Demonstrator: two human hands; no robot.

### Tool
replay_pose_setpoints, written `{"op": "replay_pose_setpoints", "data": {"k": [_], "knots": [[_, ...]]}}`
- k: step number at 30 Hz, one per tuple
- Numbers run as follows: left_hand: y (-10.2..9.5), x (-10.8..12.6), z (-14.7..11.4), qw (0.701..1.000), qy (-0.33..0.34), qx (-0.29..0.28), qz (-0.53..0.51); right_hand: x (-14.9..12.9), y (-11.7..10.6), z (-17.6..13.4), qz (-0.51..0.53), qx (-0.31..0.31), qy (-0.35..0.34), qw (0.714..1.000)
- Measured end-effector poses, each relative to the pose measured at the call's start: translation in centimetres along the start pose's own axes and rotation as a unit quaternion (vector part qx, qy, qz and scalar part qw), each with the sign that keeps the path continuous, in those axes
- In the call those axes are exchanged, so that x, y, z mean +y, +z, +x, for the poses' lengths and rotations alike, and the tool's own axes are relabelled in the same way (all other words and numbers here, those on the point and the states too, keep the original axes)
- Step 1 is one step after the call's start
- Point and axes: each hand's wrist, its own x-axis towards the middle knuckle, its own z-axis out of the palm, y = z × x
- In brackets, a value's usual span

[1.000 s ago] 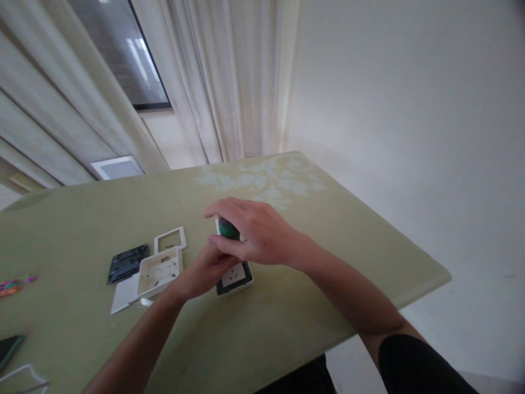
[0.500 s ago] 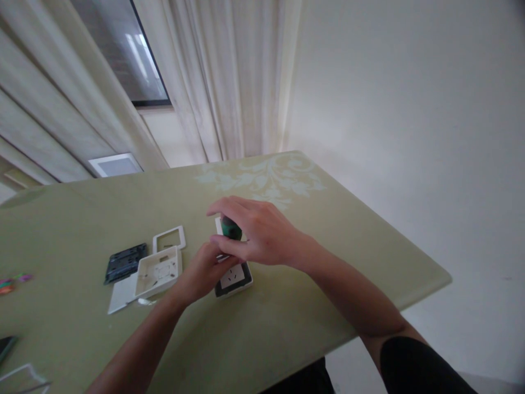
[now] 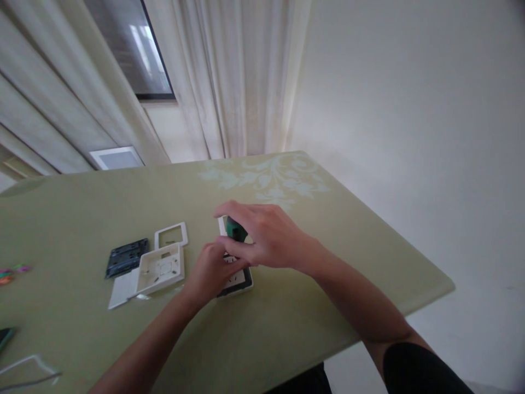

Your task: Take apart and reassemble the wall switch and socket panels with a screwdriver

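Observation:
My right hand (image 3: pixel 270 234) is curled around the green and dark handle of a screwdriver (image 3: pixel 237 230), which stands roughly upright. Its shaft and tip are hidden by my hands. Just below, my left hand (image 3: pixel 210 271) grips a white-edged wall socket (image 3: pixel 238 280) with a dark inner frame, its thumb lying across the face. The left fingertips are partly covered by the right hand. A white strip (image 3: pixel 222 224) shows behind the screwdriver, partly hidden.
Left of my hands lie a white mounting box (image 3: pixel 161 269), a white frame (image 3: pixel 185 234), a dark plate (image 3: pixel 127 257) and a white cover (image 3: pixel 123 287) on the green tabletop (image 3: pixel 82 213). Farther left are small coloured pieces (image 3: pixel 8 276) and a white wire-like piece (image 3: pixel 36 358).
The view has shifted slightly. My right hand stays on the screwdriver handle with a slightly altered pose, and my left hand still rests over the socket.

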Motion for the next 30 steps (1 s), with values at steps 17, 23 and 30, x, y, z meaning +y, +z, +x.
{"op": "replay_pose_setpoints", "data": {"k": [17,23,30], "knots": [[-1.0,-2.3,-6.3,0.994,0.029,-0.072,0.078,-0.8,2.5,0.3,0.085,0.054,-0.040,0.994],[-1.1,-2.0,-6.3,0.996,0.013,-0.082,0.041,-1.3,2.0,0.2,0.115,0.040,-0.102,0.987],[-1.4,-1.8,-6.0,0.994,0.037,-0.100,0.034,-1.0,1.0,0.1,0.079,0.022,-0.063,0.995]]}}
